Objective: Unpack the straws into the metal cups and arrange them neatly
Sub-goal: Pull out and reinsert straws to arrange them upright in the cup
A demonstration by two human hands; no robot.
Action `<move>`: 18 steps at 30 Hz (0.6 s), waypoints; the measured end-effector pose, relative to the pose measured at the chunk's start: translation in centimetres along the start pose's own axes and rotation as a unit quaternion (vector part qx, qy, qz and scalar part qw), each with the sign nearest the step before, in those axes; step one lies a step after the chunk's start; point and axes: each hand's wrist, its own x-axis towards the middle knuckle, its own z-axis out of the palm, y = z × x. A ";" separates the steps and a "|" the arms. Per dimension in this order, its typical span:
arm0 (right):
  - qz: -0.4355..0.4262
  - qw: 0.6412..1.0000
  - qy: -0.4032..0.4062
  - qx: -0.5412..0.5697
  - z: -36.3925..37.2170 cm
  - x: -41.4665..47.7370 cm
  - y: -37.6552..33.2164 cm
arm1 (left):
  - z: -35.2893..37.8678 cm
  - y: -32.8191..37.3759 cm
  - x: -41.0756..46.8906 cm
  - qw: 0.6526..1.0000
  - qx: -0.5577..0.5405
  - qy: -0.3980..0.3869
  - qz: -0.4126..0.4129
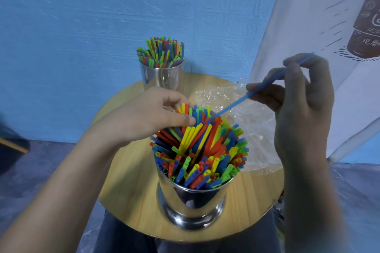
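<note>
From my remote seat I take the near metal cup (193, 197) as the anchor: polished steel, tapered, on a flared foot, mirror-bright. It stands on a round table (127, 181) of pale wood grain. The packed straws (205, 150) fan out of it, thin matte plastic tubes in red, yellow, green and blue, their open ends ragged rather than level.

At the cup's far-left rim, the left hand (144, 117) curls its fingers over the straw tops, with the thumb pressed in against them. Above and right of the cup, the right hand (298, 109) pinches a single blue straw (263, 86) between thumb and fingertips. The straw slants down, its lower tip in among the straws at the cup's far edge.

Right of the cup lies crinkled clear plastic wrap (253, 121) (glossy, crumpled flat). Beyond it stands a second steel cup (162, 76), also full of straws.
</note>
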 end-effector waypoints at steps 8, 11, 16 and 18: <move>0.003 0.982 -0.153 -0.114 1.1 -1.1 0.9 | 0.3 -0.6 -0.3 0.999 -0.025 0.033 0.013; 0.020 0.975 -0.175 -0.136 1.3 -1.3 1.2 | 0.5 -0.7 -0.3 0.998 -0.041 0.036 0.016; 0.066 0.945 -0.275 -0.163 1.0 -0.9 1.3 | 0.5 -0.7 -0.2 0.999 -0.040 0.014 0.018; 0.095 0.932 -0.314 -0.157 0.8 -0.8 1.4 | 0.4 -0.5 -0.1 1.000 -0.011 -0.019 0.013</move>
